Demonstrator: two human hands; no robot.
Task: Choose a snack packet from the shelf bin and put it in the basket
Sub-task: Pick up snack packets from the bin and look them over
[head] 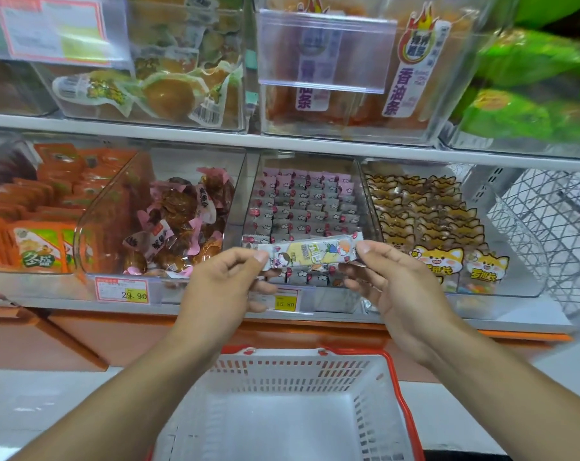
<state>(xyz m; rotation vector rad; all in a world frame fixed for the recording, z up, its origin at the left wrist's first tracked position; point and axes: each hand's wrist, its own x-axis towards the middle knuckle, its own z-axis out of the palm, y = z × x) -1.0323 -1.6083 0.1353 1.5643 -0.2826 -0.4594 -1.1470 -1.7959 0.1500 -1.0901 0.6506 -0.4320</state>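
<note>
We pinch the chosen snack bar packet [310, 254] between left hand [225, 287] and right hand [398, 287]; dropping it into the empty white basket [282, 371] remains.

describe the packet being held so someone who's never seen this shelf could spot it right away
Start at the white basket with the red rim at the bottom, then look up to the two hands in front of the lower shelf. The packet stretches between the left hand and the right hand, each pinching one end. Unlike the small pink-and-grey sweets binned behind it, it is one long strip with a yellow cartoon panel.
</note>
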